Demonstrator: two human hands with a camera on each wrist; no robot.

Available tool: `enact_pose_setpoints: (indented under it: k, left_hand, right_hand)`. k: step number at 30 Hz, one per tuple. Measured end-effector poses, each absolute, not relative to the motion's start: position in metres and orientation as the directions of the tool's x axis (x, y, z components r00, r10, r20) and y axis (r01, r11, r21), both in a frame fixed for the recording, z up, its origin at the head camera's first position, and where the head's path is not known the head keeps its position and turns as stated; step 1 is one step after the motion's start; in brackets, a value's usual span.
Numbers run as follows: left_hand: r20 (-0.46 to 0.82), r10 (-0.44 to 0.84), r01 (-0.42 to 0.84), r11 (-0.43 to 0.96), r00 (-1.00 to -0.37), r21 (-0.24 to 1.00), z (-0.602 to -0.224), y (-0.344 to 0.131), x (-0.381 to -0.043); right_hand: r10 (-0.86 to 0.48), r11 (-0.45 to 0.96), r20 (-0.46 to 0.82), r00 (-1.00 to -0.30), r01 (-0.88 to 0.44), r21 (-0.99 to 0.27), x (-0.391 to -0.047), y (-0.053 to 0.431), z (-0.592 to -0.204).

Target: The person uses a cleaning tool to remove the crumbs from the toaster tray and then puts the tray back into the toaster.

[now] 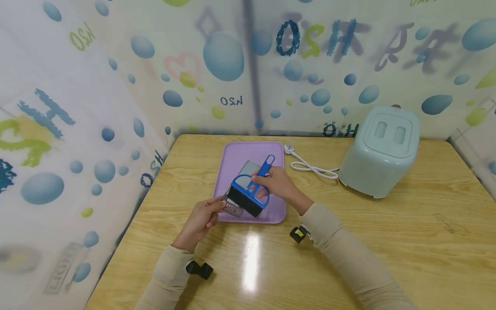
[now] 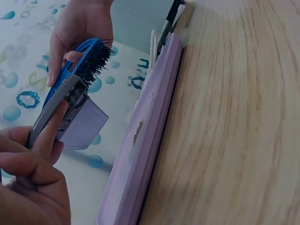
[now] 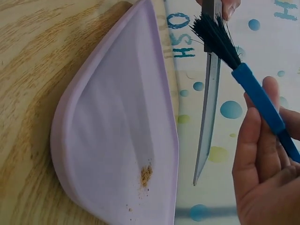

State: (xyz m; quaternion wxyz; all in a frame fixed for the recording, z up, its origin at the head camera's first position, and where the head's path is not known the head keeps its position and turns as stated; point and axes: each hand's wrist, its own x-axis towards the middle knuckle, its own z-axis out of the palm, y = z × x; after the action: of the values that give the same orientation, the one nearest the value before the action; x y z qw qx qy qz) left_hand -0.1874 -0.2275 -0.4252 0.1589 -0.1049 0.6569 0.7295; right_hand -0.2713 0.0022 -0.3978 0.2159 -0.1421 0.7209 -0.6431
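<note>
In the head view my right hand (image 1: 282,184) grips the handle of a blue brush (image 1: 267,165) with a wide row of black bristles. My left hand (image 1: 201,218) pinches the grey end of a flat metal crumb tray (image 1: 233,209). The bristles overlap that end, and in the right wrist view they lie right at it, while the thin metal plate (image 3: 211,108) slants away edge-on. Both things are held over a lilac tray (image 1: 273,215). On its surface lies a small heap of brown crumbs (image 3: 146,176), with a few specks around it.
A pale green toaster (image 1: 379,155) stands on the wooden table (image 1: 422,241) at the right. Its white cord (image 1: 315,171) lies bundled beside it, the plug (image 1: 288,148) close to the lilac tray's back right corner. Patterned walls border the table behind and at the left.
</note>
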Motion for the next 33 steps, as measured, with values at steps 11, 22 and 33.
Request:
enact_pose_setpoints:
  k: [11,22,33]
  left_hand:
    - [-0.354,0.089,-0.361,-0.086,-0.931,0.928,-0.4261,-0.2262,-0.186]
    - [-0.351,0.063,-0.356,-0.075,-0.934,0.932,-0.4241,-0.2259,-0.185]
    - [-0.352,0.064,-0.356,-0.072,-0.934,0.932,-0.4244,-0.2256,-0.1858]
  right_hand:
    - [-0.456,0.203,-0.081,-0.886,-0.015,-0.979,-0.2686,-0.003,-0.4006]
    - [-0.467,0.177,-0.045,-0.883,-0.044,-0.983,-0.2686,-0.003,-0.4001]
    - [-0.46,0.172,-0.069,-0.885,-0.012,-0.985,-0.2703,-0.001,-0.4023]
